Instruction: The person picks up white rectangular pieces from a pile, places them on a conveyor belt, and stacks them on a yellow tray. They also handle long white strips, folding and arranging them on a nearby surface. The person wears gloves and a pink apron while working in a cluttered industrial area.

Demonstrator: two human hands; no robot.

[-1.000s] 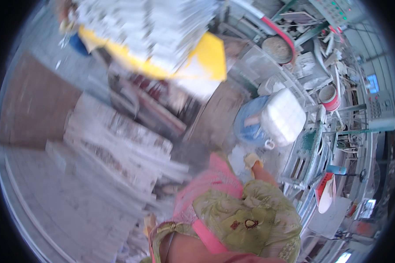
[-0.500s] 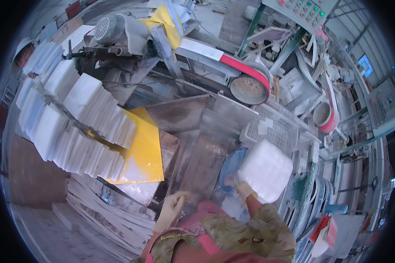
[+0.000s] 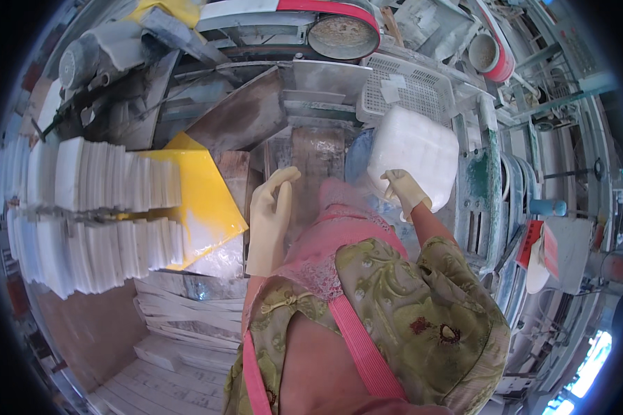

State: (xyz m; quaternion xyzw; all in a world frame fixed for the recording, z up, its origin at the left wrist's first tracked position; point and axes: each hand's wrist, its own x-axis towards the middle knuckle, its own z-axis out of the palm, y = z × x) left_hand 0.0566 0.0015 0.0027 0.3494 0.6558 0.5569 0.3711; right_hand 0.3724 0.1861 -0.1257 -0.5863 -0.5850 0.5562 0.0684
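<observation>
The right hand (image 3: 405,191), in a pale rubber glove, is clenched on the lower edge of a white tile (image 3: 414,152), a square slab with rounded corners and a faint grid of ridges across its face. The tile sits right of centre in the upper half of the frame, tilted and lifted clear of what lies under it, with the thumb over its near face and the rest of the fingers hidden behind.

The left hand (image 3: 271,220), gloved the same way, hangs released near the middle of the frame, fingers long and loosely together, holding nothing. It is in front of a wet, grey-brown metal bench (image 3: 317,155) that runs up the centre toward a sanding belt wheel (image 3: 344,36) at the top edge (a red band runs round its rim).

Just above the tile lies a white plastic basket (image 3: 408,86) with a latticed wall. To the left of the left hand, a yellow board (image 3: 197,194) slants down across the middle left of the frame, its lower part dusted white. Two rows of stacked white tiles (image 3: 104,214) stand on edge at the far left, one row above the other, resting on or against the yellow board. Below them, at the lower left, flat pale slabs (image 3: 180,325) lie piled on the floor.

The person's pink and green patterned sleeves and apron (image 3: 394,311) fill the lower centre.
</observation>
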